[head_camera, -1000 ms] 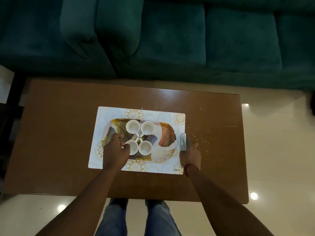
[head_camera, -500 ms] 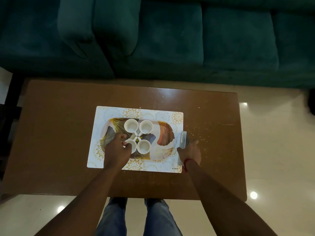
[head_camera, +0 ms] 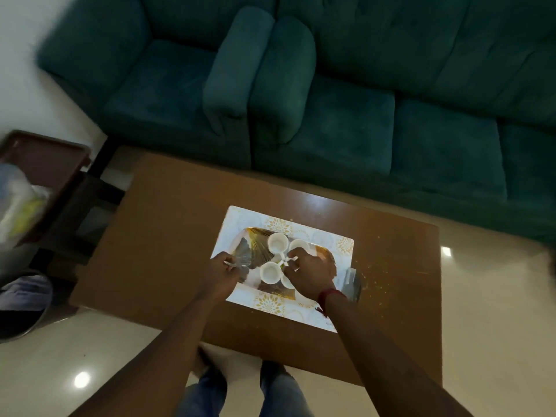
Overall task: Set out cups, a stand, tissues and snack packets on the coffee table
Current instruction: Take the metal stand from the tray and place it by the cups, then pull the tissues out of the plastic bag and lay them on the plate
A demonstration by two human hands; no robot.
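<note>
Several white cups sit bunched on a patterned tray point(head_camera: 252, 236), which lies on a white placemat point(head_camera: 240, 218) in the middle of the brown coffee table point(head_camera: 168, 212). One cup point(head_camera: 277, 241) is at the back and another cup point(head_camera: 269, 272) at the front. My right hand point(head_camera: 311, 273) lies over the right-hand cups, its fingertips pinched where the cup handles meet. My left hand point(head_camera: 222, 273) pinches the tray's left rim. A small metal stand point(head_camera: 352, 282) lies on the table just right of the mat, with no hand on it.
A green sofa point(head_camera: 331, 121) runs along the table's far side. At the left, a dark side table point(head_camera: 45, 158) holds plastic-wrapped packets point(head_camera: 15, 200). A shoe point(head_camera: 24, 299) lies on the floor beneath it. Crumbs point(head_camera: 379, 266) dot the table's right part.
My right hand let go of the metal stand and moved left onto the cups. My left hand moved from the front-left cup to the tray's left rim. The camera swung left.
</note>
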